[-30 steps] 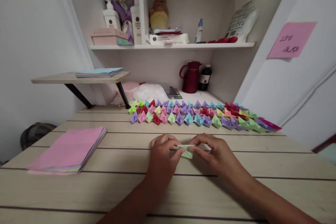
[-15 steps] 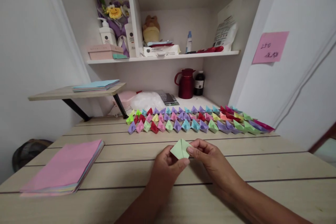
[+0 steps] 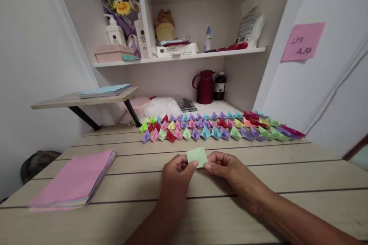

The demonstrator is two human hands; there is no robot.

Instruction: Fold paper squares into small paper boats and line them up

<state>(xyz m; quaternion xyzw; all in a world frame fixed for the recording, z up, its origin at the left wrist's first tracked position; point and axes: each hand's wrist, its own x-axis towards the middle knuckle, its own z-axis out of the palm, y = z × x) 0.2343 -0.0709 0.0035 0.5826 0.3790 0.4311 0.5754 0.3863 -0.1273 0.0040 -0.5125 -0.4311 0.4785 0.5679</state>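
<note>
A small folded piece of light green paper [image 3: 197, 156] is held upright just above the wooden table [image 3: 258, 176]. My left hand [image 3: 176, 173] pinches its lower left corner and my right hand [image 3: 227, 168] pinches its lower right corner. Both hands are closed on it. Behind them, rows of several small folded paper boats [image 3: 212, 128] in many colours stretch across the table. A stack of coloured paper sheets [image 3: 74, 180] with a pink sheet on top lies at the left.
A raised side shelf [image 3: 83, 98] at the left carries more paper. At the back stand a dark red jug [image 3: 205, 86], a dark bottle [image 3: 220, 85] and a white plastic bag [image 3: 162, 106]. A wall shelf [image 3: 181, 56] holds bottles and boxes. A pink note [image 3: 302, 41] sticks on the right wall.
The green paper was lifted off the table, where both hands were pressing it, and turned up. It now shows a flat square-like face instead of a point.
</note>
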